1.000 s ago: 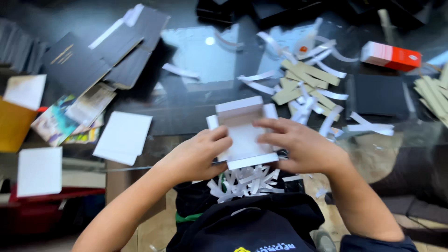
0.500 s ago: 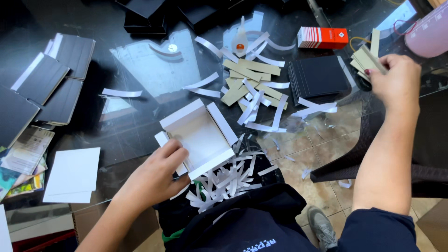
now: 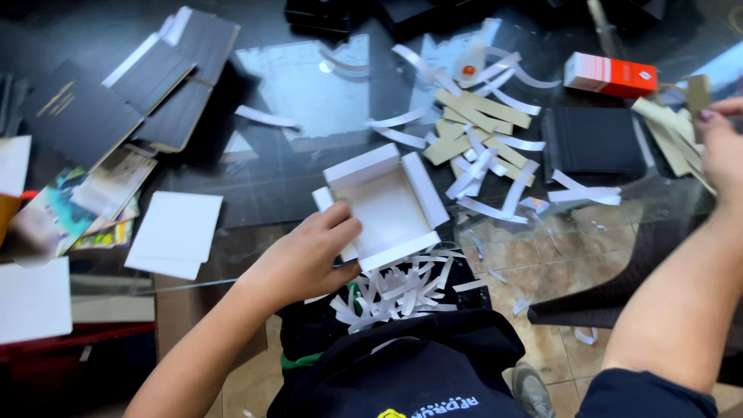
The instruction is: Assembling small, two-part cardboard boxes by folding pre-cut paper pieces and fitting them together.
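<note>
**Figure: Left hand steadying a white box tray on a glass table, right hand at the strips on the far right**

The left hand [image 3: 306, 255] grips the near left corner of a shallow white box tray [image 3: 385, 205], its fingers curled over the rim and the thumb beneath. The tray lies open side up on the glass tabletop [image 3: 309, 85], near the table's near edge and roughly central in the view, turned at a slight angle. Its four low walls stand up around a plain white floor.

The right hand [image 3: 724, 151] is extended to the far right, well apart from the tray, and rests at a pile of tan card strips [image 3: 669, 131]. Its fingers are bent toward the strips, one of which stands up between them; how firmly it is pinched cannot be told, since the hand is cut by the picture's edge.

A heap of white paper strips [image 3: 398, 286] lies just near of the tray, at the table's edge over the person's lap. Farther off, right of centre, a second scatter of tan strips [image 3: 480, 124] is mixed with curled white ones. A flat black pad [image 3: 592, 143] lies between this scatter and the right hand, and a small red and white carton [image 3: 610, 74] sits beyond it. On the left, a white card sheet [image 3: 176, 234] lies flat, with dark flattened boxes [image 3: 155, 85] farther back.
</note>
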